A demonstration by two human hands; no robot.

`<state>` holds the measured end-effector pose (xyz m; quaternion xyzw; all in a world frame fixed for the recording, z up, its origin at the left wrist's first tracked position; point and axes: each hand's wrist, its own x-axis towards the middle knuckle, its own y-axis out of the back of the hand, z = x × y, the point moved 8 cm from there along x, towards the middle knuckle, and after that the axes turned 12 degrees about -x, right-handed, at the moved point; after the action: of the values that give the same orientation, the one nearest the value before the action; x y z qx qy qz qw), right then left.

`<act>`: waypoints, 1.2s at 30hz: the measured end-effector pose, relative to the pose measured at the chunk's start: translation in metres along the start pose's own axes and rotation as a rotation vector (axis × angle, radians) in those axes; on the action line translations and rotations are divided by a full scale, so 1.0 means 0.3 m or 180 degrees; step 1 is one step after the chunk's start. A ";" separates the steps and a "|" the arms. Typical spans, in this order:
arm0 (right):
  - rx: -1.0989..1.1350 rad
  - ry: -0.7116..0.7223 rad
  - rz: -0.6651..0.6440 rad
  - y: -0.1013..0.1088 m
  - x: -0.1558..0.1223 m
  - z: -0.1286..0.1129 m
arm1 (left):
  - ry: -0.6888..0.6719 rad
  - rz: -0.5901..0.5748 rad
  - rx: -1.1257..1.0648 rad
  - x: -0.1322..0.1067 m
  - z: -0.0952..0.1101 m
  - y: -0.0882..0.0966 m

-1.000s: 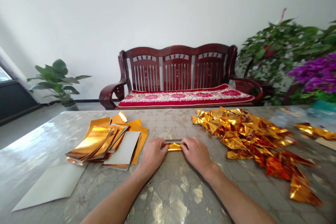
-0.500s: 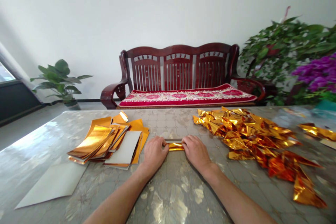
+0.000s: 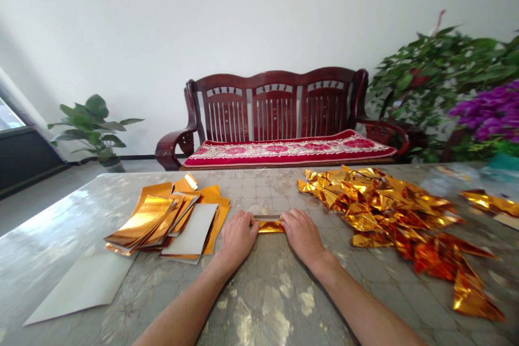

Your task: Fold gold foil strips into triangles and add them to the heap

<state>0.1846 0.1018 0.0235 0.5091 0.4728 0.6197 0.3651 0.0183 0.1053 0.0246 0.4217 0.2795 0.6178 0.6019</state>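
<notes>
A narrow folded strip of gold foil paper (image 3: 271, 226) lies low over the middle of the table, gripped at both ends. My left hand (image 3: 240, 233) pinches its left end, fingers closed. At the opposite end, my right hand (image 3: 301, 231) is closed on the paper the same way; the fingers hide both tips of the strip. Left of my hands, a loose stack of gold foil sheets (image 3: 152, 216) shows a pale backing on some pieces. To the right spreads a heap of folded gold foil pieces (image 3: 377, 200), shiny and pointed.
One pale sheet (image 3: 83, 286) lies flat at the table's left. The patterned tabletop (image 3: 259, 303) extends toward a dark wooden bench (image 3: 275, 108) with a red cover. Clear plastic (image 3: 450, 178) sits at the far right, near purple flowers (image 3: 490, 111). A potted plant (image 3: 97, 130) stands beyond the left side.
The foil strip between my hands looks slightly flatter and smoother. Both hands have barely moved, still holding its ends.
</notes>
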 end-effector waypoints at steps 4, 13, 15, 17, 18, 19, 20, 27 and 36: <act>-0.0031 -0.0035 0.0005 -0.002 0.002 0.002 | 0.0013 0.0052 -0.0003 0.003 -0.004 0.000; -0.0022 -0.0090 0.0024 -0.002 0.004 0.006 | 0.0099 0.0008 0.0033 0.003 -0.013 -0.008; -0.0015 -0.0104 0.0008 -0.003 0.004 0.007 | 0.0126 -0.0021 0.0075 0.001 -0.016 -0.012; -0.0027 -0.0119 -0.0014 -0.005 0.004 0.010 | 0.0138 -0.0041 0.0111 0.001 -0.021 -0.017; -0.0038 -0.0130 -0.0020 -0.006 0.005 0.011 | 0.0133 -0.0037 0.0116 0.001 -0.023 -0.019; -0.0049 -0.0143 -0.0022 -0.007 0.005 0.012 | 0.0129 -0.0016 0.0115 0.001 -0.025 -0.019; -0.0055 -0.0152 -0.0021 -0.008 0.005 0.014 | 0.0126 0.0020 0.0111 0.002 -0.028 -0.017; -0.0078 -0.0187 -0.0028 -0.003 0.004 0.017 | -0.0139 0.0175 0.0000 0.000 -0.011 -0.001; -0.0087 -0.0163 -0.0027 -0.003 0.004 0.013 | -0.0365 0.0090 -0.0475 0.003 -0.006 -0.016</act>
<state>0.1881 0.1040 0.0232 0.5178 0.4569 0.6113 0.3866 0.0193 0.1070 0.0198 0.4141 0.1918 0.6203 0.6379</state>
